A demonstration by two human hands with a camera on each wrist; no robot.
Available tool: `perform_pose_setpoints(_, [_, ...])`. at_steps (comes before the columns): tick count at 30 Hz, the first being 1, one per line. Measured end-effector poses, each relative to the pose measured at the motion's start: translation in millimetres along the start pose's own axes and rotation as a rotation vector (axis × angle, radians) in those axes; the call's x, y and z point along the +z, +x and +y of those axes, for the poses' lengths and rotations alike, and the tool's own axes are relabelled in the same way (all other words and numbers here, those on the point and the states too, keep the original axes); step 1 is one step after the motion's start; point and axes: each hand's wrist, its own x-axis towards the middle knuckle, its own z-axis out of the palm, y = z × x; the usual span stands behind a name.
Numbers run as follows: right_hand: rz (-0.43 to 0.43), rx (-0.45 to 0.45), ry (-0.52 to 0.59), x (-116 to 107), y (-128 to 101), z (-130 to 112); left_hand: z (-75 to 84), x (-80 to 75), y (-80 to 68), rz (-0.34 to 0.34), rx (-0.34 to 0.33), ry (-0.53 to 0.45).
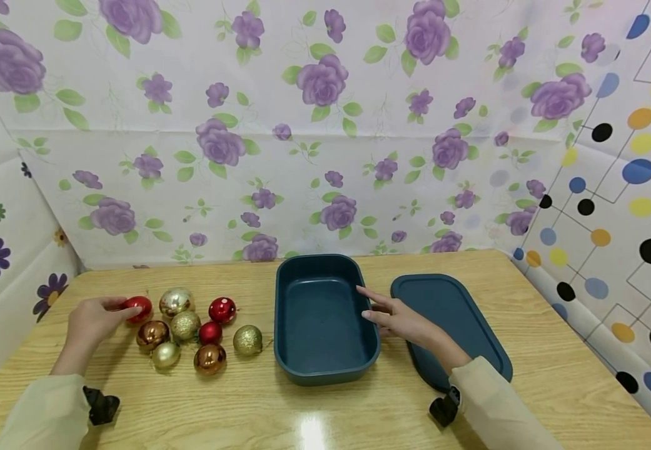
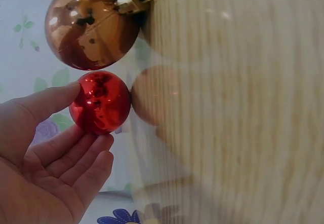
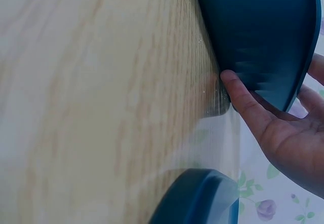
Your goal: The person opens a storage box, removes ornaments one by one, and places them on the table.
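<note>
My left hand (image 1: 95, 320) is at the left of the table and holds a shiny red Christmas ball (image 2: 100, 102) between thumb and fingers. Close by lies a cluster of Christmas balls: a glossy copper ball (image 1: 153, 335), a shiny pale gold ball (image 1: 176, 302), a glittery gold ball (image 1: 185, 325), and several others. A deep dark-blue rectangular box (image 1: 325, 325) stands open-topped at the centre. On its right side, my right hand (image 1: 406, 322) touches the rim and outer wall with fairly straight fingers; the right wrist view shows one fingertip low against that wall.
A flat dark-blue lid (image 1: 449, 312) lies on the wooden table (image 1: 235, 412) to the right of the box, beneath my right forearm. Floral sheeting (image 1: 325, 156) rises behind the table, and a dotted sheet (image 1: 629, 219) stands along the right side.
</note>
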Motion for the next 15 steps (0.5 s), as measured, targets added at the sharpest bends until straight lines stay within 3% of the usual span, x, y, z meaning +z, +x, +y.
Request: perform_pose_setpoints(15, [0.011,0.007,-0.012,-0.1,0.3,1.2,-2.0,0.1,-0.3,-0.001,0.036,0.04])
